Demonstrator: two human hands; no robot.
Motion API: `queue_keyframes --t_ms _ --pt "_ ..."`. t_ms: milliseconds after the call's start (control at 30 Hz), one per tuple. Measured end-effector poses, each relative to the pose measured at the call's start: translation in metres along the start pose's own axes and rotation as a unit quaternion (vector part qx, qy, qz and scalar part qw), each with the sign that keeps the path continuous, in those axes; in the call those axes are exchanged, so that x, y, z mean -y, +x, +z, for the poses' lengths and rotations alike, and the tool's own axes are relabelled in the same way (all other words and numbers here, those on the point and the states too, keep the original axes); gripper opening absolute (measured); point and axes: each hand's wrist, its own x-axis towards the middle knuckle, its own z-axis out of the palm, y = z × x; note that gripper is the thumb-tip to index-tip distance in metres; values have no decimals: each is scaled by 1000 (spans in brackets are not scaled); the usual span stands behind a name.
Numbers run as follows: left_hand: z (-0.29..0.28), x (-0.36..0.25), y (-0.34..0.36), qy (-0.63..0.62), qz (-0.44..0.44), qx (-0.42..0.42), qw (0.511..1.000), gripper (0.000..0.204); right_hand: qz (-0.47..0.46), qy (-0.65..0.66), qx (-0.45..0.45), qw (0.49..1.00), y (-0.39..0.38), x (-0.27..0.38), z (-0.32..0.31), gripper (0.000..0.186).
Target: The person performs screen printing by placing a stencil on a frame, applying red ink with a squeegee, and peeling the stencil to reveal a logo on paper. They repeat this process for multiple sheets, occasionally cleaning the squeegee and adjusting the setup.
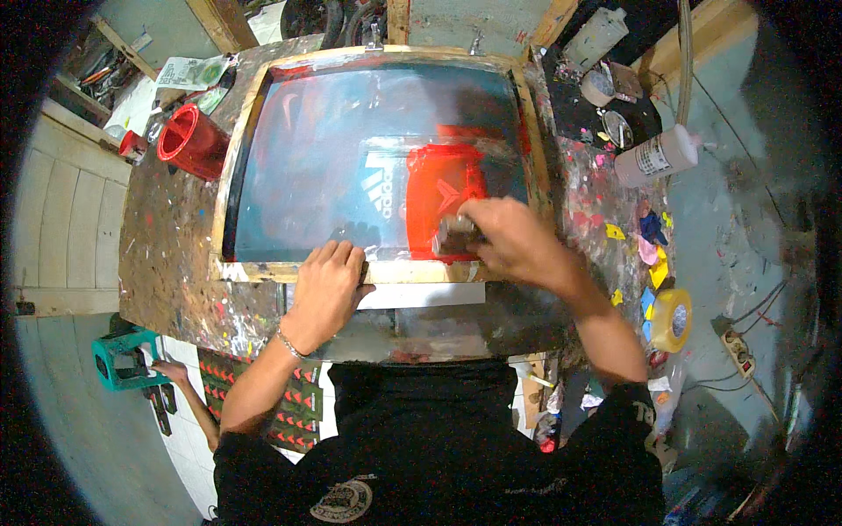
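Observation:
A wooden-framed printing screen lies on the stained table, its blue-grey mesh carrying pale designs. Wet red ink covers a patch right of the mesh's middle, around a small emblem. My right hand is closed around a squeegee, whose edge meets the near part of that ink. My left hand grips the near rail of the frame, fingers curled over it and thumb against its front. Part of a white sheet shows beneath the near rail.
At the left stand a red ink can and a small red cup. A white bottle, paper scraps and a tape roll lie to the right. Metal clamps stand behind the frame. Another person's limb shows lower left.

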Motion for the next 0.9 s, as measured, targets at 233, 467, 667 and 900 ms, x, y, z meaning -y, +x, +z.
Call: queue_keyframes --t_ms 233,467,667,900 --pt "-4 1 0 -17 3 -10 1000 42 -25 -159 -153 975 27 -8 23 32" --pt "7 6 -5 -11 -8 29 999 37 15 -1 -159 987 79 -50 -5 15" --pt "16 8 -7 -18 -21 54 998 39 49 -50 -165 984 86 -50 -2 26" --pt "19 7 -7 -15 -21 62 998 35 -27 -139 -240 960 63 -39 46 25"
